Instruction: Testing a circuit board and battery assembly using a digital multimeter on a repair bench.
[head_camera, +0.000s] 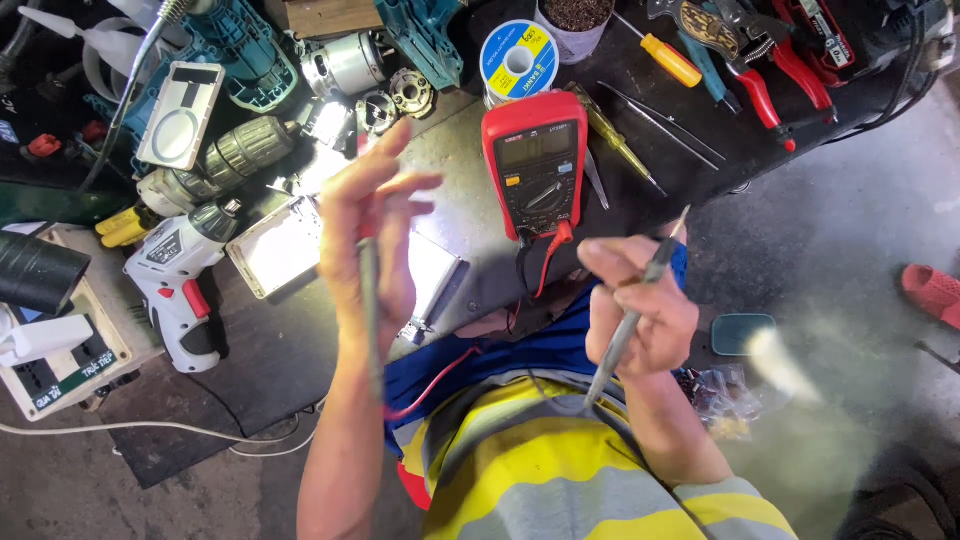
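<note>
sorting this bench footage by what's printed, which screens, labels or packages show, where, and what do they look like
Multimeter: bench centre, red case, dark face, grey oblong screen on top.
Solder spool: behind the multimeter, round, blue and yellow label.
White box: far left edge, green label strips.
Small clear bags: beside the right hand, holding tiny parts.
Left hand: holds a thin probe.

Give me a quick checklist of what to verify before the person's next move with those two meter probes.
1. Left hand has a firm hold on its probe: ok, fingers wrapped around it.
2. Right hand has a firm hold on its probe: ok, held like a pen.
3. Leads plugged into the red multimeter: ok, plugs sit at its lower edge.
4. Meter display readable: cannot tell, glare.
5. Right probe tip clear of other things: ok, it points up in the air.
6. Left probe tip: cannot tell, blurred.
</note>
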